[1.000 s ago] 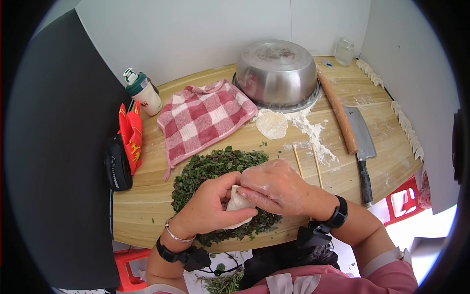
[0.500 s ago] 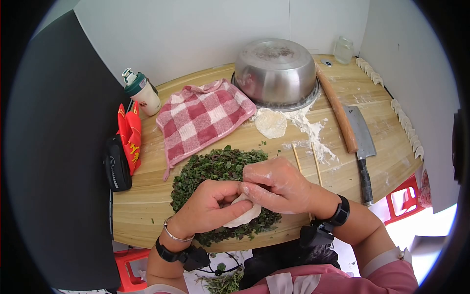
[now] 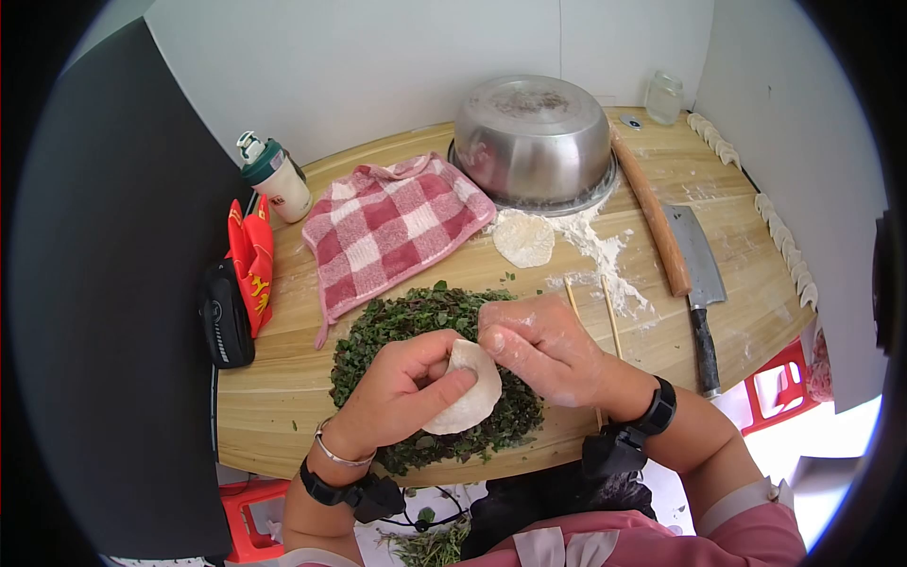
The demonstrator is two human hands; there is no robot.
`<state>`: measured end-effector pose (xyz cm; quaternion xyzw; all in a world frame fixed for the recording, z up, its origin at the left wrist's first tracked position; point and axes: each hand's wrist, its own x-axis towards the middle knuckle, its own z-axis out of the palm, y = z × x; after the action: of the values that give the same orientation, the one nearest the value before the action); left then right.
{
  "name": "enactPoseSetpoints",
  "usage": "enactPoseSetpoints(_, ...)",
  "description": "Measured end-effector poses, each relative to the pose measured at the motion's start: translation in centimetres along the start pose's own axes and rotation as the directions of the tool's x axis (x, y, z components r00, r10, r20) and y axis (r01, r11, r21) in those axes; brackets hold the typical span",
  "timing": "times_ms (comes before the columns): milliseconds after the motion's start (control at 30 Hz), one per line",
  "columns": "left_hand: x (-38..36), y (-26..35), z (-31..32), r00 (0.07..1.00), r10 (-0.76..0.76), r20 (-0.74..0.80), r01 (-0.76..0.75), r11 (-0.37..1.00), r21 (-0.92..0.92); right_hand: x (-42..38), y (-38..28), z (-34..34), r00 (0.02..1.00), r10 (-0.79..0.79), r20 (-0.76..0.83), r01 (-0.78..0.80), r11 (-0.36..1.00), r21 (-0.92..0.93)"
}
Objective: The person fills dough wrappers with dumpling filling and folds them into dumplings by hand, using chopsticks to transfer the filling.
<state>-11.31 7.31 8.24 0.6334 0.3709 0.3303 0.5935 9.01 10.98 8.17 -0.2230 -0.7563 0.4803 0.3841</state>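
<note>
I note the left hand [image 3: 399,386] pinching the dough wrapper [image 3: 475,399] above the chopped greens [image 3: 416,317], the right hand [image 3: 556,352], fingertips pressed together, beside it; light, even pressure should avoid tearing.

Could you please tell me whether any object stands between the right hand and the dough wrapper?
Nothing visible stands between them. The right hand is at the upper edge of the dough wrapper, held by the left hand. The chopped greens lie below, not between.
</note>
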Motion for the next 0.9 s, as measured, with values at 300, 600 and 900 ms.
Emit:
enactPoseSetpoints(300, 0.0, 0.7, 0.0, 0.999, -0.038, 0.01, 0.039, 0.993, -0.112, 0.1, 0.5, 0.6, 0.983, -0.182, 0.011, 0.176, 0.936, -0.304)
enactPoseSetpoints(600, -0.1, 0.4, -0.1, 0.993, -0.033, -0.114, 0.012, 0.984, -0.178, 0.2, 0.5, 0.7, 0.991, -0.13, 0.004, 0.125, 0.944, -0.304)
enactPoseSetpoints(900, -0.2, 0.6, -0.3, 0.994, -0.103, -0.032, 0.098, 0.984, -0.151, 0.1, 0.2, -0.1, 0.996, -0.067, 0.055, 0.075, 0.983, -0.169)
